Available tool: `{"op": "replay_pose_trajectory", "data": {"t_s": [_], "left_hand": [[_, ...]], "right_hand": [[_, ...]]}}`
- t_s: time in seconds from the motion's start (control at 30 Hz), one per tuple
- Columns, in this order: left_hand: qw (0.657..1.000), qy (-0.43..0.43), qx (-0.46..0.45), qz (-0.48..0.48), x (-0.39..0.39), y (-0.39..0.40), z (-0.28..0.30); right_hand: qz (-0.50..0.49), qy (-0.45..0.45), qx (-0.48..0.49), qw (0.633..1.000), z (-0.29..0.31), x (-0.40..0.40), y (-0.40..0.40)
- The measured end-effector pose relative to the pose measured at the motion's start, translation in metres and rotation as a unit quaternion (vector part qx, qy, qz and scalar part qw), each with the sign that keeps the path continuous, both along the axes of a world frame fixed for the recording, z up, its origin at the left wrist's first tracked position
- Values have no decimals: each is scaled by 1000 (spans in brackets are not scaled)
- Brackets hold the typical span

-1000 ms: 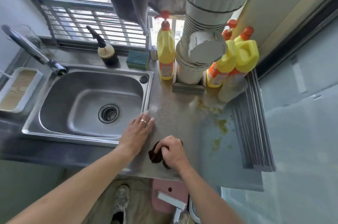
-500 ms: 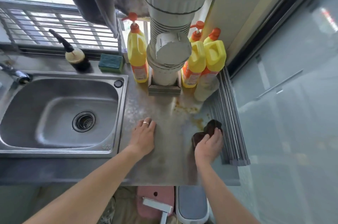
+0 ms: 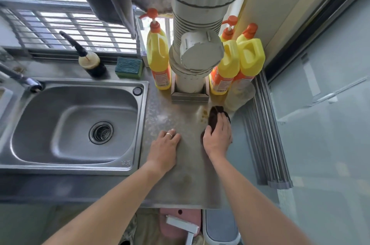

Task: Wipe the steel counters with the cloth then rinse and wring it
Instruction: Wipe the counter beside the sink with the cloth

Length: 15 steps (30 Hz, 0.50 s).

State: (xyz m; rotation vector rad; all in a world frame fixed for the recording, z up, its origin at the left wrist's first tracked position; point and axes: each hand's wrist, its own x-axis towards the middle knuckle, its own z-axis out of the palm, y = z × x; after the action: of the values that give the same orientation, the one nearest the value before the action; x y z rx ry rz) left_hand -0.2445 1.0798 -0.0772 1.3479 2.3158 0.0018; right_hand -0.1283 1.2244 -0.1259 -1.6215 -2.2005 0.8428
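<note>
Steel counter [image 3: 180, 164] beside a sink [image 3: 76, 124]: dark brown cloth [image 3: 215, 117] lies on it near the back right, just left of a grey ribbed mat [image 3: 266, 134], with yellowish stains [image 3: 203, 114] touching its left edge. Right hand [image 3: 218, 136], palm down, fingers spread forward over the cloth and thumb curled at its left side, presses it flat; left hand [image 3: 165, 148], ringed, rests flat and unclenched on bare steel, holding nothing. Behind the cloth: a wide grey pipe [image 3: 194, 54] in a steel collar, three yellow pump bottles [image 3: 158, 58] flanking it, a green sponge [image 3: 129, 67] and a dark dispenser [image 3: 91, 62] behind the sink.
</note>
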Motion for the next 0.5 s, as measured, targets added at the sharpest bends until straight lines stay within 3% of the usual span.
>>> {"op": "replay_pose_trajectory", "data": {"t_s": [0.23,0.5], "left_hand": [[1000,3,22,-2,-1,1,2],[998,-28,52,17,-4,-4,2]], "right_hand": [[137,22,22,990,-3,-26,9],[221,97,17,970,-10,-2,-28]]}}
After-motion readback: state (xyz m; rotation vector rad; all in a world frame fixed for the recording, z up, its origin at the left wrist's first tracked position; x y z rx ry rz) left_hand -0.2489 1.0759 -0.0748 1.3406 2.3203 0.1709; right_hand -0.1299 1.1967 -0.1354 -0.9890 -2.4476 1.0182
